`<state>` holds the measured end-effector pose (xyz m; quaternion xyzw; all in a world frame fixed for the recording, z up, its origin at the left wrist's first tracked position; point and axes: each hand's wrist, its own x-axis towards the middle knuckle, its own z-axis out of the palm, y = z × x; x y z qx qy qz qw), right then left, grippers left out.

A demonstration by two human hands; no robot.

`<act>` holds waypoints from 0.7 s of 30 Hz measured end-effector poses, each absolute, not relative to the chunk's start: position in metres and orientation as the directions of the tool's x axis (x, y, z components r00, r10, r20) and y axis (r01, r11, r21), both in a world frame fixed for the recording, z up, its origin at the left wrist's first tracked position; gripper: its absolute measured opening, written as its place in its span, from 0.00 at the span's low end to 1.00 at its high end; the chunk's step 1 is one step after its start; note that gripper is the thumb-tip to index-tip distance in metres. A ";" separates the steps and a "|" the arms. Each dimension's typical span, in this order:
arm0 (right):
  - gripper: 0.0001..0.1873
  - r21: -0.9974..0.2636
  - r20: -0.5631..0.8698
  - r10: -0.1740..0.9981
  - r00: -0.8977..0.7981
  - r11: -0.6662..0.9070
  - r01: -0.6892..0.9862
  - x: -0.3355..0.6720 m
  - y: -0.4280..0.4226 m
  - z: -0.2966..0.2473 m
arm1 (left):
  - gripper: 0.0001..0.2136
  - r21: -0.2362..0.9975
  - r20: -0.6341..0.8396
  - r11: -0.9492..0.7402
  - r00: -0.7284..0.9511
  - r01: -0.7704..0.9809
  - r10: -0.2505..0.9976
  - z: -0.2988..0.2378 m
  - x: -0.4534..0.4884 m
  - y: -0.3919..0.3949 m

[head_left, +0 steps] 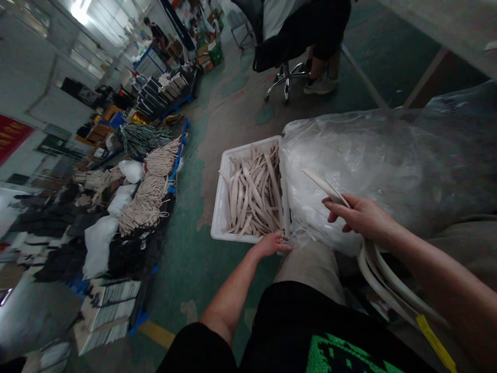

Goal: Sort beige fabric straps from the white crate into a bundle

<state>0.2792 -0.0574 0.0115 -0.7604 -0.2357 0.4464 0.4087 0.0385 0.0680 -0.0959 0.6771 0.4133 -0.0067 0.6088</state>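
Note:
My right hand [357, 215] is closed around several flat beige strips [320, 181]. Their short ends point up and left past the fingers, and their long tails [382, 274] curve down beneath the wrist, near a yellow strip [435, 342]. At the near right corner of a white plastic crate [216, 215], my left hand [272, 244] has its fingers pinched together beside the edge of a clear plastic bag [330, 155]. What those fingers hold is too small to tell. Loose beige strips [252, 191] fill the crate in a tangle.
The large bag spreads right of the crate, over my legs. Ahead, a person sits on a wheeled office chair [286, 77]. A table [458, 26] stands at upper right. Bundled cords [143, 204] and white sacks [100, 246] lie on blue pallets at left; another person [156, 32] is far back.

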 end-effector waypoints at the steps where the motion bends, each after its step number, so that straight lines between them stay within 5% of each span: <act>1: 0.14 -0.832 -0.492 0.725 0.482 -0.555 -0.013 0.279 -0.057 0.010 | 0.03 0.805 -0.556 0.108 0.679 0.583 0.479 -0.094 0.031 0.067; 4: 0.15 -0.832 -0.504 0.730 0.461 -0.553 -0.033 0.278 -0.057 0.004 | 0.09 0.784 -0.613 0.142 0.719 0.604 0.329 -0.084 0.014 0.067; 9: 0.19 -0.803 -0.569 0.743 0.353 -0.594 -0.043 0.273 -0.063 -0.002 | 0.10 0.826 -0.563 0.235 0.769 0.512 0.303 -0.048 0.005 0.072; 12: 0.15 -0.784 -0.603 0.739 0.302 -0.619 -0.052 0.267 -0.066 -0.005 | 0.13 0.921 -0.335 0.371 0.728 0.119 0.598 -0.005 0.005 0.106; 15: 0.13 -0.801 -0.587 0.745 0.318 -0.591 -0.093 0.268 -0.069 -0.008 | 0.14 0.892 -0.051 0.178 0.299 -0.415 0.953 0.056 -0.002 0.165; 18: 0.14 -0.821 -0.562 0.734 0.381 -0.551 -0.150 0.275 -0.072 -0.005 | 0.10 0.773 -0.026 -0.017 -0.059 -0.635 0.998 0.104 -0.006 0.208; 21: 0.16 -0.841 -0.539 0.740 0.402 -0.494 -0.219 0.281 -0.073 0.000 | 0.09 0.751 -0.113 0.067 -0.028 -0.657 0.993 0.104 0.012 0.199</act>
